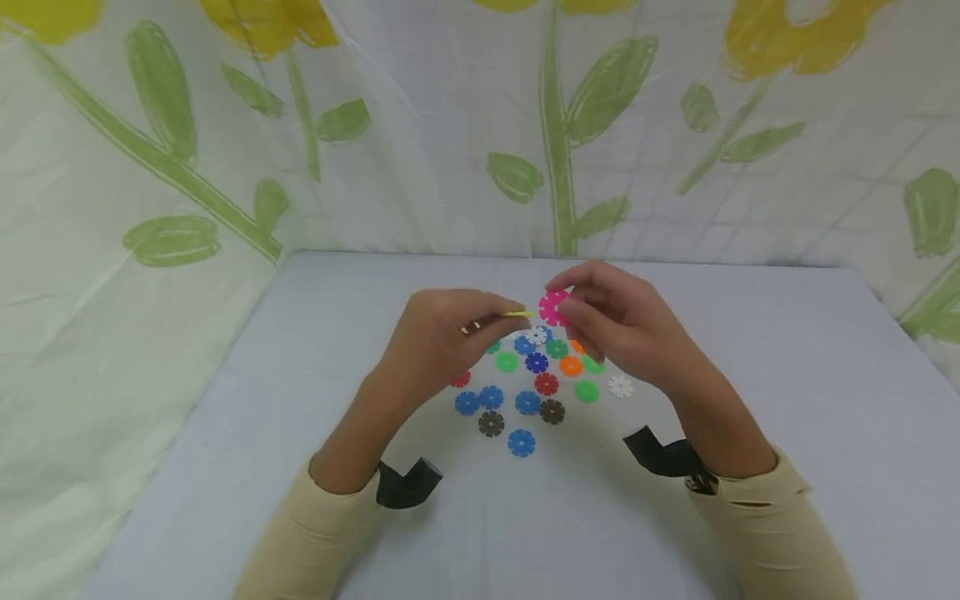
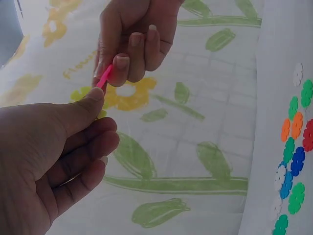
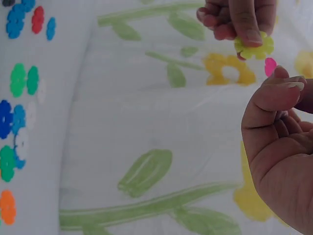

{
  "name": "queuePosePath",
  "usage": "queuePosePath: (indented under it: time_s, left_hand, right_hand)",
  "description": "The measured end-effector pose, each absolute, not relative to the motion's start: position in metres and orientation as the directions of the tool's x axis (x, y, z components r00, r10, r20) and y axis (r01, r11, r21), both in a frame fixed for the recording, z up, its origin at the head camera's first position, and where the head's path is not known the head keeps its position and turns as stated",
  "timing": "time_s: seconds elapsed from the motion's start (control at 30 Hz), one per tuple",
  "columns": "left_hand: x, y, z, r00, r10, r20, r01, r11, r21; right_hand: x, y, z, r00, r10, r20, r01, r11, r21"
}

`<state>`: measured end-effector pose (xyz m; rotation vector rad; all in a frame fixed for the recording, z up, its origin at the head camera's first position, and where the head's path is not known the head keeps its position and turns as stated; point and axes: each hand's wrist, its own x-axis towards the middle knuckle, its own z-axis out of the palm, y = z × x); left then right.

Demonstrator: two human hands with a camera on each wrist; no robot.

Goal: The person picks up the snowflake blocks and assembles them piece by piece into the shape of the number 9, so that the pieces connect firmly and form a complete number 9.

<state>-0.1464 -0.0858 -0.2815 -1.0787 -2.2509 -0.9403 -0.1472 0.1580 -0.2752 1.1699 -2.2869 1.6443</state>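
Note:
Above the table, my left hand [image 1: 450, 333] pinches a yellow notched disc [image 3: 255, 46] between thumb and fingers. Seen from the head, that disc is almost edge-on. Facing it, my right hand [image 1: 618, 321] pinches a pink notched disc [image 1: 553, 307] by its edge. The two discs are close together; whether they touch I cannot tell. In the left wrist view the pink disc [image 2: 104, 77] shows edge-on between the hands, with part of the yellow disc [image 2: 80, 93] behind the left thumb. My right fingers hide part of the pink disc in the right wrist view.
Below the hands, several loose notched discs lie on the white table [image 1: 300, 400], among them a blue one [image 1: 521, 443], a brown one [image 1: 491, 423], a red one [image 1: 547, 383] and a white one [image 1: 621, 386]. A flower-printed curtain [image 1: 450, 125] hangs behind the table.

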Motion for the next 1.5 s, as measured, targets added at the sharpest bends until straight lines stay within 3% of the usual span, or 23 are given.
queuePosePath:
  time_s: [0.23, 0.37, 0.67, 0.83, 0.93, 1.03, 1.23, 1.37, 1.5]
  left_hand:
    - [-0.141, -0.085, -0.28, -0.561, 0.499, 0.66, 0.814, 0.476, 0.333]
    - [-0.138, -0.083, -0.279, -0.557, 0.504, 0.66, 0.806, 0.521, 0.282]
    - [-0.131, -0.071, -0.279, -0.444, 0.548, 0.709, 0.829, 0.552, 0.091]
    - [-0.131, -0.071, -0.278, -0.437, 0.588, 0.68, 0.816, 0.577, 0.026]
    - [-0.131, -0.07, -0.278, -0.486, 0.6, 0.635, 0.796, 0.604, 0.038]
    - [-0.132, -0.071, -0.278, -0.588, 0.605, 0.538, 0.753, 0.652, 0.089]
    - [-0.14, -0.08, -0.279, -0.773, 0.559, 0.3, 0.633, 0.71, 0.31]
    - [-0.147, -0.085, -0.281, -0.81, 0.515, 0.281, 0.58, 0.628, 0.519]
    - [-0.154, -0.084, -0.286, -0.823, 0.498, 0.275, 0.539, 0.53, 0.654]
  right_hand:
    - [-0.141, 0.154, -0.272, -0.681, -0.537, 0.498, -0.625, 0.071, -0.778]
    - [-0.138, 0.152, -0.271, -0.689, -0.539, 0.484, -0.625, 0.105, -0.773]
    - [-0.133, 0.151, -0.273, -0.705, -0.483, 0.52, -0.653, 0.154, -0.742]
    - [-0.134, 0.146, -0.276, -0.723, -0.467, 0.51, -0.64, 0.174, -0.749]
    - [-0.135, 0.143, -0.28, -0.74, -0.454, 0.497, -0.625, 0.189, -0.758]
    - [-0.137, 0.139, -0.282, -0.762, -0.446, 0.47, -0.606, 0.231, -0.762]
    - [-0.139, 0.133, -0.286, -0.757, -0.485, 0.438, -0.637, 0.4, -0.659]
    - [-0.142, 0.132, -0.289, -0.725, -0.539, 0.429, -0.676, 0.434, -0.596]
    - [-0.147, 0.133, -0.294, -0.697, -0.586, 0.413, -0.694, 0.408, -0.593]
